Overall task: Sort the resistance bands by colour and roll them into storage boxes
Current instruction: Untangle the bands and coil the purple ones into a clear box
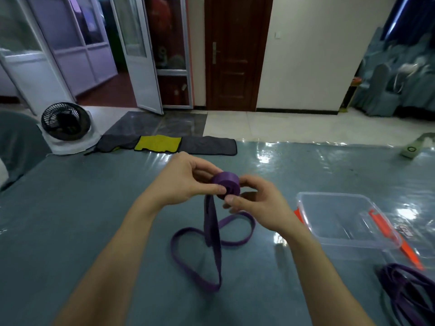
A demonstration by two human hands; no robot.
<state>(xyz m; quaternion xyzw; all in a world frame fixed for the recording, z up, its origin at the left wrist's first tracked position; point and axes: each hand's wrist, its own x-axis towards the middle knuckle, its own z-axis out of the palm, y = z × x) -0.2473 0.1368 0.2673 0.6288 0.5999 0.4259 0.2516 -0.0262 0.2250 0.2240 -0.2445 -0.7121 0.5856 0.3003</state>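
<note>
Forearms (106, 255) lowest in view | left hand (186, 182), right hand (254, 203) pinch purple roll (227, 185) above tabletop (94, 208) | tail (210, 222) hangs loose | risk: slack pinch lets roll unwind | box (341, 217) right

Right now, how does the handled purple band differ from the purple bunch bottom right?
The handled band is partly rolled tight, gripped by left hand and right hand; the bunch lies loose, untouched. The handled band is fully in view; the bunch is cut off by the frame edge. Both are purple.
</note>
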